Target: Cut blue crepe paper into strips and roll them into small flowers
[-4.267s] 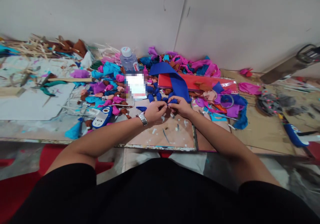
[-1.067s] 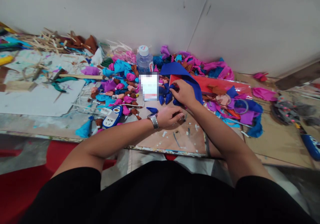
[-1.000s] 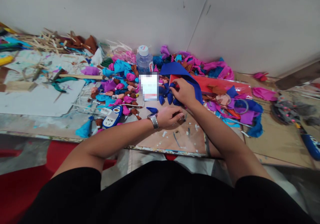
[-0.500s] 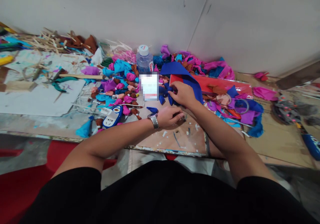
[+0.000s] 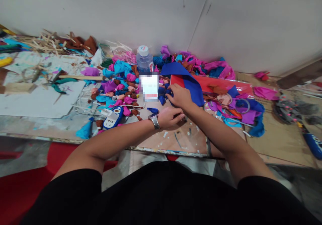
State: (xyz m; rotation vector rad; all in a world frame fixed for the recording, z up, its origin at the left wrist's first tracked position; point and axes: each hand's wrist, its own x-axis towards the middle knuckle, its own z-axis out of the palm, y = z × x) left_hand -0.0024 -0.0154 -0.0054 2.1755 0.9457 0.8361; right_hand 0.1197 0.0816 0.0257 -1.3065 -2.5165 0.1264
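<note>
Blue cloth scraps (image 5: 164,92) now sit under the right hand (image 5: 180,96), fingers closing on them since four seconds ago, while the left hand (image 5: 169,117) (fingers loosely curled, seemingly empty) has dropped to the bench (image 5: 176,141).

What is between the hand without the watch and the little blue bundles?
Nothing visible. The right hand already rests on the small blue bundles, fingers curled over them, with the blue fabric strip just beside it. The left hand lies nearer on the board.

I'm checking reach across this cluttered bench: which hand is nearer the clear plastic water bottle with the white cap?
Right. The right hand lies among blue fabric pieces just below and right of the water bottle; the left hand rests farther toward the person, on the board.
</note>
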